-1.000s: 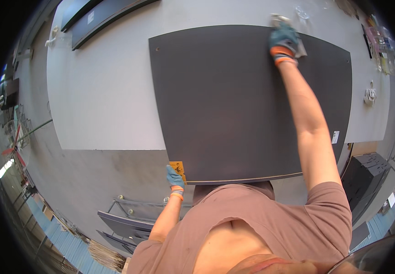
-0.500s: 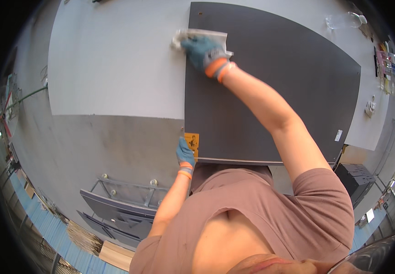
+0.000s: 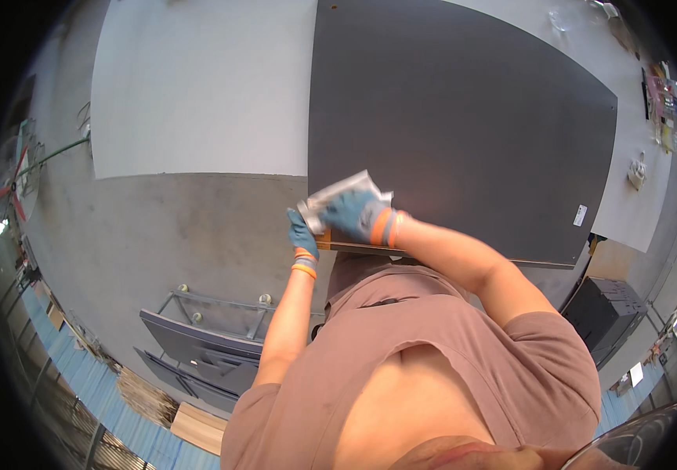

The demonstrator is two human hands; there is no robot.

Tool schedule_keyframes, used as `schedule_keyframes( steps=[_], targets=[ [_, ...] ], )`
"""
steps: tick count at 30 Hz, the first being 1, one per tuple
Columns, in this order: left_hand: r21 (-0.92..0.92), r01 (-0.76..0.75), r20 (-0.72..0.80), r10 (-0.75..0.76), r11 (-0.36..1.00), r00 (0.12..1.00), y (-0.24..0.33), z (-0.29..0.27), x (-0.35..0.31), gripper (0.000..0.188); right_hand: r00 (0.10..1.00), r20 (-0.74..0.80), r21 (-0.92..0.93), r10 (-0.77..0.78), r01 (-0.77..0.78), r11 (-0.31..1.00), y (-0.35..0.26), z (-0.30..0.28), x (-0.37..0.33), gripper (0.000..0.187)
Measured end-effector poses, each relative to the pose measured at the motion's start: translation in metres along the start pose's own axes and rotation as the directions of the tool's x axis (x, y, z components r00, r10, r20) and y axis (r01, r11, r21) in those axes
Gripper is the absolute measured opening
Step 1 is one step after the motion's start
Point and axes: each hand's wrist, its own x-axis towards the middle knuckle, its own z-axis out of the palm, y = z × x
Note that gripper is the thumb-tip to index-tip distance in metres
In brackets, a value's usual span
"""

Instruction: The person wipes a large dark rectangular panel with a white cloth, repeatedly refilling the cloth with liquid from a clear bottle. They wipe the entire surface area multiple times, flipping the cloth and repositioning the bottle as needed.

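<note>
A large dark grey panel (image 3: 464,117) lies flat in front of me. My right hand (image 3: 346,214), in a blue-grey glove with an orange cuff, is closed on a crumpled whitish cloth (image 3: 358,184). It presses the cloth near the panel's near left corner. Beside it, my left hand (image 3: 302,235), gloved alike, rests at the panel's left edge with its fingers stretched out. An orange label (image 3: 324,241) at that corner is mostly hidden by the hands.
A white sheet (image 3: 205,94) covers the surface left of the panel. Clear plastic bottles and small items (image 3: 671,106) stand at the far right. At lower left is a wheeled metal rack (image 3: 221,313) with dark panels. A black box (image 3: 605,313) stands at lower right.
My right hand has drawn the cloth from the panel's far left edge toward me, down to the near left corner. My left hand stays by that corner. The view has shifted slightly.
</note>
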Motion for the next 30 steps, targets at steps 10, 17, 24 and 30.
schedule_keyframes(
  steps=[10, 17, 24, 30],
  targets=[
    [0.003, -0.116, -0.093, 0.116, 0.993, 0.989, 0.025, 0.033, -0.017, 0.07, 0.508, -0.805, 0.053, 0.307, -0.454, 0.889, 0.187, -0.11, 0.089, 0.027],
    [-0.028, -0.143, -0.094, 0.14, 0.989, 0.986, 0.02, 0.035, -0.016, 0.065, 0.637, -0.267, 0.299, 0.723, -0.658, 0.691, 0.119, -0.122, 0.069, 0.027],
    [0.003, -0.149, -0.104, 0.149, 0.989, 0.983, 0.019, 0.036, -0.013, 0.066, 0.614, -0.225, 0.173, 0.757, -0.739, 0.651, 0.102, -0.136, 0.09, 0.032],
    [0.025, -0.112, -0.129, 0.115, 0.993, 0.985, 0.026, 0.041, -0.021, 0.065, 0.65, -0.204, 0.155, 0.732, -0.717, 0.679, 0.11, -0.13, 0.079, 0.033]
  ],
)
